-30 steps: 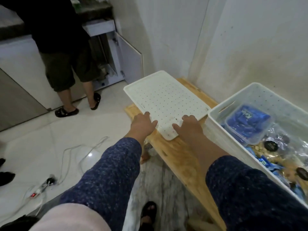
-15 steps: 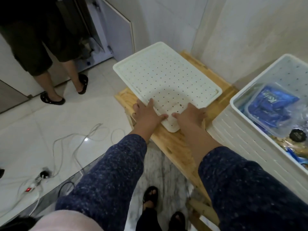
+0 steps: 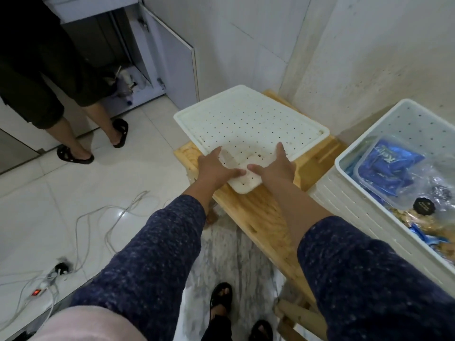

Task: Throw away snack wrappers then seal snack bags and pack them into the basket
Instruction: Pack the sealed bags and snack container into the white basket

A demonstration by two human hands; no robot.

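A white perforated lid (image 3: 251,124) lies flat on the far end of a wooden bench (image 3: 258,217). My left hand (image 3: 216,168) and my right hand (image 3: 275,168) hold its near corner from either side, thumbs on top and almost touching. At the right stands the white slatted basket (image 3: 344,193), uncovered. Inside it are a clear box of blue snack packs (image 3: 386,171), a clear bag with a black cap (image 3: 424,206) and more blue packs lower down.
The bench and basket stand against a white wall. Another person (image 3: 73,112) in dark shorts and sandals stands at the left by an open cabinet door (image 3: 170,57). Loose cables (image 3: 98,217) and a power strip (image 3: 37,291) lie on the tiled floor.
My head has tilted down and nearer. Both hands have slid from the lid's near edge round its corner, fingers now stretched along the two sides. The lid stays on the bench.
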